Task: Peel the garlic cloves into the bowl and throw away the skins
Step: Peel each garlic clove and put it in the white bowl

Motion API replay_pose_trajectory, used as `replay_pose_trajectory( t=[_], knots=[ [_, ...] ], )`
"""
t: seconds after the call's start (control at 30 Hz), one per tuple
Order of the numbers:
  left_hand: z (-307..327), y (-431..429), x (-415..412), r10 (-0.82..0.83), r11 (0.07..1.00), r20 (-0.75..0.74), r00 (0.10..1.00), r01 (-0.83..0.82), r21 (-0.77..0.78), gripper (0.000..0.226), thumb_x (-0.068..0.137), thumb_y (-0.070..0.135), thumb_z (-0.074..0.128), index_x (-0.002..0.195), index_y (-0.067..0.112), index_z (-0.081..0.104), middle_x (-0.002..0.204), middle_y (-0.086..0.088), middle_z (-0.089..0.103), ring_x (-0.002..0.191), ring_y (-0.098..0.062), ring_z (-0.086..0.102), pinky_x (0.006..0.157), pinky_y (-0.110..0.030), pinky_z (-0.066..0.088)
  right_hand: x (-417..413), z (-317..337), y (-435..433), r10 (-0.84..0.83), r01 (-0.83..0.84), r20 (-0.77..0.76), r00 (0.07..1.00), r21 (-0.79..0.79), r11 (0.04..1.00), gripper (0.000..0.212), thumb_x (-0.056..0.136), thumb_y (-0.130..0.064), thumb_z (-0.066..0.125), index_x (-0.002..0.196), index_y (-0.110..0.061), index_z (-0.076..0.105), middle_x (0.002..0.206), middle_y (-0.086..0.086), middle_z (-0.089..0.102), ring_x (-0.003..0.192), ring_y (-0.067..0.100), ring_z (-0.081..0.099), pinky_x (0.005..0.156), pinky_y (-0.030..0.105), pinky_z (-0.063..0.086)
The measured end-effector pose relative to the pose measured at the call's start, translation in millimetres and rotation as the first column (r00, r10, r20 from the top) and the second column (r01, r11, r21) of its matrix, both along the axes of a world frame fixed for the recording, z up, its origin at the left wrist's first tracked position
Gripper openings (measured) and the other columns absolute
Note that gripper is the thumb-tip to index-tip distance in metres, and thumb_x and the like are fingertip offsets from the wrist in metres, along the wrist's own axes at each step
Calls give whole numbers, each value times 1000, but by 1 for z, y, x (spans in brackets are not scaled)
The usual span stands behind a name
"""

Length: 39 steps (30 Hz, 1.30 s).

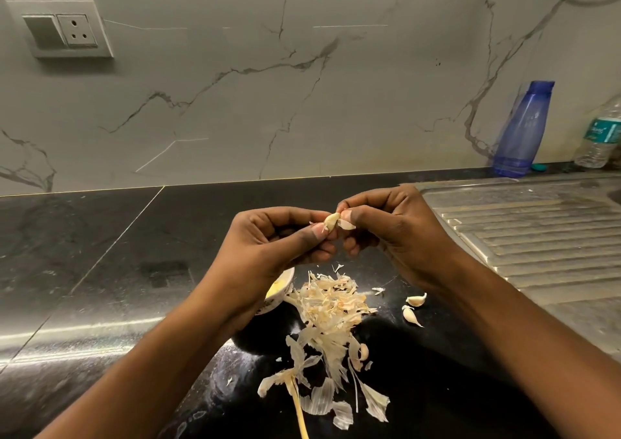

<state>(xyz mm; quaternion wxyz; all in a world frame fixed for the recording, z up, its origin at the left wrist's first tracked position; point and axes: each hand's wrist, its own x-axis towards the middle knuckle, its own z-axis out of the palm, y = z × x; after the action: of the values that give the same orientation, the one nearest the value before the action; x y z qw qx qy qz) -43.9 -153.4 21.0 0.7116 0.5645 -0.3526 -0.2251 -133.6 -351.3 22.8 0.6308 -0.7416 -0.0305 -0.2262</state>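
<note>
Black counter (111,270): skins (331,307), cloves (414,307), bowl (280,292)

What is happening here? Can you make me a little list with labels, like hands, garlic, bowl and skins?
left hand: holds a garlic clove above the counter
right hand: pinches a skin flap on that clove
bowl: beside the skins, mostly hidden under the left wrist
skin pile: loose on the black counter, not thrown away yet
unpeeled cloves: two, lying right of the pile
behind: blue bottle, clear water bottle, steel drainboard
</note>
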Motion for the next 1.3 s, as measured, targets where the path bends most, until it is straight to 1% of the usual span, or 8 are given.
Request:
replay_pose_trajectory(
  t=[0.2,0.4,0.63,0.73,0.83,1.0,1.13,1.3],
  knots=[
    [1,0,0,-22,1000,-92,996,22,4,32,88,6,68,118,-2,73,107,-25,77,93,-31,77,79,-27,64,-1,3,-1,28,-26,-53,998,43,999,15,99,0,63,95,-3,77,79,14,75,65,21,69,60,27,59],
    [4,1,0,13,999,-187,982,-20,-39,31,84,5,68,114,-3,73,106,-26,77,93,-31,78,81,-30,65,-5,6,-8,-29,15,-75,997,-171,985,9,97,-2,70,97,0,78,79,12,77,66,23,73,62,27,60],
    [3,-2,2,74,995,-256,964,-89,-48,28,85,7,68,112,0,74,107,-23,78,94,-29,78,82,-31,66,-13,13,-16,86,-112,-109,990,-259,959,5,93,0,74,91,0,78,79,19,75,64,27,69,59,31,58],
    [1,-2,4,105,993,-214,971,-113,-26,28,87,6,67,114,0,73,106,-21,78,96,-31,78,83,-32,65,-13,15,-20,69,-114,-133,989,-374,920,7,94,-3,74,90,-2,79,77,15,75,61,28,69,57,31,58],
    [0,-2,1,131,991,-128,983,-131,5,31,84,9,70,114,2,74,105,-18,79,97,-30,79,84,-33,65,-12,14,-21,74,-158,-201,977,-442,883,19,101,-9,68,88,-4,80,77,11,77,60,33,70,55,32,59],
    [-1,-1,-1,134,991,-70,989,-133,26,32,79,10,73,110,4,76,103,-17,80,96,-31,79,83,-32,65,-12,13,-19,49,-135,-206,977,-427,894,14,94,-19,77,97,-5,81,66,8,73,51,17,67,51,25,57],
    [-2,-2,-3,124,992,-51,991,-123,29,33,75,8,75,107,0,76,101,-19,80,94,-32,79,80,-30,65,-10,12,-17,57,-106,-145,988,-361,927,15,86,-12,85,98,-4,79,75,11,77,58,19,70,54,27,58],
    [-2,-2,-3,132,990,49,990,-133,35,33,73,10,78,105,2,77,100,-16,80,94,-29,79,81,-29,64,-9,9,-14,19,-50,-98,995,-322,945,17,94,-19,78,103,-5,80,88,11,80,72,30,74,57,31,58]
  ],
)
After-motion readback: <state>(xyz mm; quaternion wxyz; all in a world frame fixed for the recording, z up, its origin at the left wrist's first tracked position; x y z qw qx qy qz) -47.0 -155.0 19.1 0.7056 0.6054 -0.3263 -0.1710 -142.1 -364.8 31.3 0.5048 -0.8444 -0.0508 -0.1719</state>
